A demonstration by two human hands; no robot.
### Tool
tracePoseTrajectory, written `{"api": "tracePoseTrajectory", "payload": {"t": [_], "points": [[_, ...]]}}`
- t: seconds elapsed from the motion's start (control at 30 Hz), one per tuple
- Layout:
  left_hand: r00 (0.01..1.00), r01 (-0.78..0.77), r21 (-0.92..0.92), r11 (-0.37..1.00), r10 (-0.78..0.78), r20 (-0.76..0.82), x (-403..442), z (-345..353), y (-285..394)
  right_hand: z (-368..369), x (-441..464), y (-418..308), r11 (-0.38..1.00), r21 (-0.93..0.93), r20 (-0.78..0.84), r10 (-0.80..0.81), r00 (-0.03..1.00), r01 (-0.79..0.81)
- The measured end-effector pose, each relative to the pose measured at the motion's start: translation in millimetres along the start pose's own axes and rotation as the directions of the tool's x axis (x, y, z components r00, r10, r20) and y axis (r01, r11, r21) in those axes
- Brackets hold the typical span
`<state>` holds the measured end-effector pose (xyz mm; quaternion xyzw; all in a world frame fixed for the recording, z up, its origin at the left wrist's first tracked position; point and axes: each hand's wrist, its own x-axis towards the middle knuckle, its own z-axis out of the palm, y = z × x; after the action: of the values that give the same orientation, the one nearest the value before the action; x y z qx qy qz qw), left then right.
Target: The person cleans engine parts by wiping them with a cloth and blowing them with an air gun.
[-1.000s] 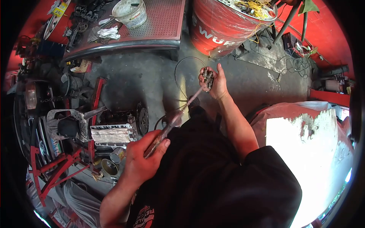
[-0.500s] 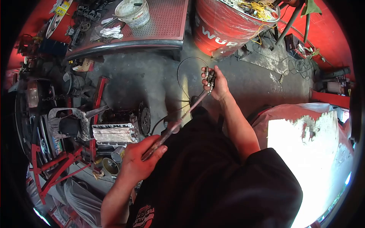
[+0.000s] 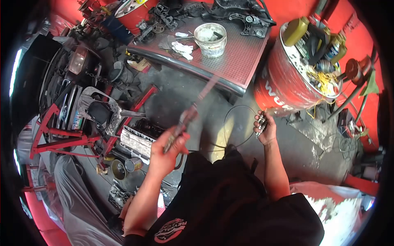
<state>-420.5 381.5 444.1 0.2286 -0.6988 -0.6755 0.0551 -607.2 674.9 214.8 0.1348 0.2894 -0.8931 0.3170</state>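
My left hand (image 3: 166, 149) is wrapped around one end of a long, thin bar-shaped tool (image 3: 189, 115). The bar points up and away toward the table, its far end smeared by motion, so its exact kind is unclear. Lower than the drum, my right hand (image 3: 268, 131) is closed on several small metal parts (image 3: 260, 123) that look like spark plugs; the fingers partly cover them. A thin dark cable (image 3: 225, 123) loops over the floor between my two hands.
Ahead stands a perforated metal table (image 3: 240, 67) with a white bucket (image 3: 210, 43) and gloves (image 3: 182, 50). A red drum (image 3: 273, 92) carrying bottles is at the right. To the left are an engine part (image 3: 137, 144), a red stand (image 3: 61, 133) and a can (image 3: 132, 165).
My view has turned toward the left. The tool's far end, earlier beside the right hand, has swung up and away from it. The hands are now farther apart, both still holding their things.
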Motion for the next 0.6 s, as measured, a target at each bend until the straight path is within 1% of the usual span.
{"api": "tracePoseTrajectory", "payload": {"t": [0.03,0.07,0.13,0.17,0.2,0.27,0.33,0.4,0.43,0.47,0.5,0.53,0.6], "points": [[0.997,-0.058,0.045,0.997,0.060,-0.057,13,3,-1,0,4,-6,1.000,-0.008,-0.026,0.024,0.999,-0.025],[0.994,-0.079,0.033,0.996,0.081,-0.073,31,8,-3,8,8,-6,0.998,-0.063,-0.081,0.003,0.997,-0.008],[0.968,-0.245,0.192,0.950,0.250,0.000,71,25,-22,9,27,-4,0.992,-0.105,-0.082,0.062,0.995,-0.071],[0.954,-0.299,0.327,0.896,0.290,0.078,93,37,-24,14,38,0,0.990,-0.110,-0.085,0.078,0.993,-0.087],[0.934,-0.357,0.452,0.817,0.320,0.159,116,51,-26,21,48,6,0.989,-0.118,-0.123,0.078,0.989,-0.093],[0.877,-0.480,0.587,0.652,0.361,0.317,166,82,-55,24,68,23,0.984,-0.106,-0.151,0.124,0.981,-0.141],[0.830,-0.546,0.537,0.643,0.328,0.451,222,110,-88,33,80,41,0.978,-0.137,-0.245,0.119,0.962,-0.155],[0.823,-0.562,0.607,0.562,0.307,0.478,291,149,-143,40,88,59,0.977,-0.146,-0.314,0.102,0.944,-0.154],[0.828,-0.557,0.637,0.532,0.300,0.474,325,167,-161,48,87,65,0.975,-0.158,-0.377,0.088,0.922,-0.158],[0.831,-0.554,0.663,0.504,0.293,0.473,358,183,-170,45,87,73,0.971,-0.191,-0.376,0.064,0.924,-0.144],[0.849,-0.527,0.690,0.496,0.268,0.456,390,196,-173,52,85,77,0.979,-0.134,-0.490,0.071,0.869,-0.155],[0.865,-0.499,0.714,0.491,0.238,0.441,420,209,-177,43,83,80,0.980,-0.128,-0.482,0.071,0.873,-0.151],[0.857,-0.513,0.732,0.448,0.318,0.406,480,236,-201,37,78,86,0.992,-0.012,-0.624,0.089,0.777,-0.124]]}}
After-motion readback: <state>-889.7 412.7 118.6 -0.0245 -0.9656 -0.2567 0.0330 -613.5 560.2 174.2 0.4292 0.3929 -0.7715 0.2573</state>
